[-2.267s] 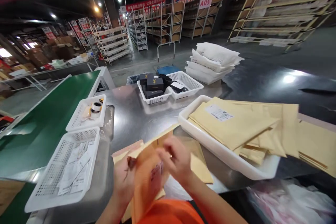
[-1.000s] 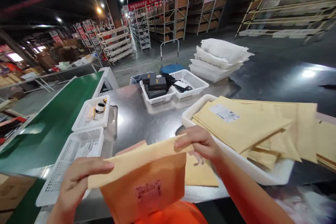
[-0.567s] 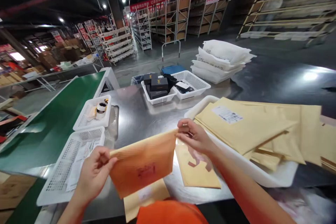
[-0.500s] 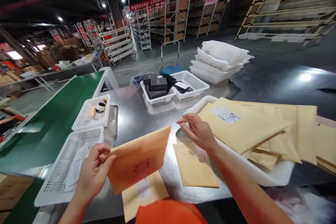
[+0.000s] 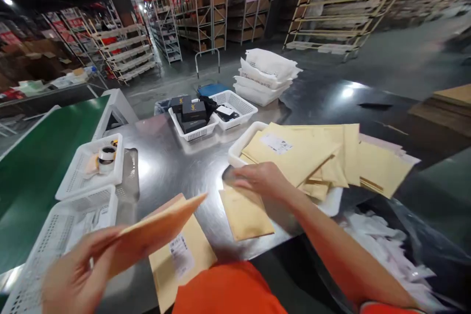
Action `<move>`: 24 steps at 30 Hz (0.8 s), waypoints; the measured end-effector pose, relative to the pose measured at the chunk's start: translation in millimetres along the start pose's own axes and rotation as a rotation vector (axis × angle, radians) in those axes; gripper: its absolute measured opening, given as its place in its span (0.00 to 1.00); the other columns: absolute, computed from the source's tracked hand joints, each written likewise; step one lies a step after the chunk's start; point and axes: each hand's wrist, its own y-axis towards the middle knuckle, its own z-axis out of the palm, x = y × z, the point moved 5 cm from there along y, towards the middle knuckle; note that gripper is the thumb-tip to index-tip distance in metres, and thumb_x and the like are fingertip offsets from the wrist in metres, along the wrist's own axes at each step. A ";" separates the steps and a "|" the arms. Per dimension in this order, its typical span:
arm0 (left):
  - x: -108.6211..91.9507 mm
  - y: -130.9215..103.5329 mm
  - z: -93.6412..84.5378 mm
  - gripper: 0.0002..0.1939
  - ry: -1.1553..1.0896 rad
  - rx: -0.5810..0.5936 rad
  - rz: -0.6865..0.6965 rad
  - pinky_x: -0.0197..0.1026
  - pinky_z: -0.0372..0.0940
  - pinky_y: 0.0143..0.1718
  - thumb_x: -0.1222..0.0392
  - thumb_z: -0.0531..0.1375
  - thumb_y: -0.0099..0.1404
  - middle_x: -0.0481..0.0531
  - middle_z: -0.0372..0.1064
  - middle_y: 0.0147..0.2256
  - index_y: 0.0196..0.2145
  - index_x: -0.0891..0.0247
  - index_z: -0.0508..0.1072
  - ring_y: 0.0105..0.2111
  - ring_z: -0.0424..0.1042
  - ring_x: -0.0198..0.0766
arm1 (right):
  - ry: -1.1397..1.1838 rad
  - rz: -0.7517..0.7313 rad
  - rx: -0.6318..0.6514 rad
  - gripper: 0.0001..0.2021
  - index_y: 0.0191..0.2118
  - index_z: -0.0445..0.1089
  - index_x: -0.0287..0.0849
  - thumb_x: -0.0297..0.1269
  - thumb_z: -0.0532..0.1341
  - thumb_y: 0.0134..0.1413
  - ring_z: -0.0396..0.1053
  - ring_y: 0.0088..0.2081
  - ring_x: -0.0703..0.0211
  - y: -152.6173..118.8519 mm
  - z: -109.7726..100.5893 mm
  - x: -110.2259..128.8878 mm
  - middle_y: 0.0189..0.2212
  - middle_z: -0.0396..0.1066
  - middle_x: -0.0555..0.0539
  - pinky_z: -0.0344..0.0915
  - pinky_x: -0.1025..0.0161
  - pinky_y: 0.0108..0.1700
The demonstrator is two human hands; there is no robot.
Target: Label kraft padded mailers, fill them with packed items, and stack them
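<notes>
My left hand (image 5: 79, 270), partly blurred, grips the near left end of a yellow-brown mailing envelope (image 5: 154, 233), which is tilted and seen nearly edge-on. Beneath it another envelope with a white label (image 5: 181, 255) lies on the metal table. My right hand (image 5: 263, 179) hovers over a flat envelope (image 5: 248, 216), its fingers bunched and pointing left. Motion blur hides whether anything thin is between those fingertips. Just beyond this hand, a white tub (image 5: 241, 149) is heaped with envelopes, the top one (image 5: 294, 149) bearing a printed label.
White baskets at left hold tape rolls (image 5: 106, 157) and papers (image 5: 86, 225), beside a green conveyor belt (image 5: 55, 144). Black boxes (image 5: 194, 110) fill a basket at the back, near stacked white baskets (image 5: 265, 78). White scraps (image 5: 390, 248) lie in a dark-lined container at lower right.
My left hand has drawn the envelope down and left, turning it nearly edge-on. The view has swung right, showing more of the scrap container. My right hand stays near the tub.
</notes>
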 end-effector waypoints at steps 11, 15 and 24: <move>40.3 10.6 114.7 0.19 0.054 0.263 -0.092 0.49 0.71 0.47 0.52 0.57 0.65 0.61 0.75 0.47 0.50 0.65 0.68 0.46 0.75 0.47 | 0.389 0.476 -0.654 0.14 0.35 0.78 0.44 0.49 0.65 0.54 0.68 0.25 0.55 -68.1 -61.3 -75.9 0.27 0.74 0.46 0.63 0.58 0.26; 120.9 -56.0 202.6 0.16 0.382 0.933 -0.276 0.46 0.63 0.55 0.62 0.51 0.67 0.59 0.72 0.53 0.50 0.64 0.70 0.54 0.70 0.45 | 0.087 0.836 -0.847 0.21 0.44 0.76 0.44 0.55 0.64 0.53 0.70 0.33 0.44 -137.5 -90.7 -167.1 0.33 0.74 0.39 0.63 0.48 0.31; 179.5 -95.1 281.0 0.40 0.580 1.034 -0.373 0.56 0.57 0.57 0.67 0.62 0.55 0.73 0.52 0.65 0.64 0.70 0.54 0.65 0.53 0.59 | -0.169 0.524 -0.063 0.12 0.49 0.70 0.41 0.35 0.53 0.66 0.73 0.33 0.54 -51.6 64.3 -105.9 0.36 0.76 0.40 0.67 0.58 0.34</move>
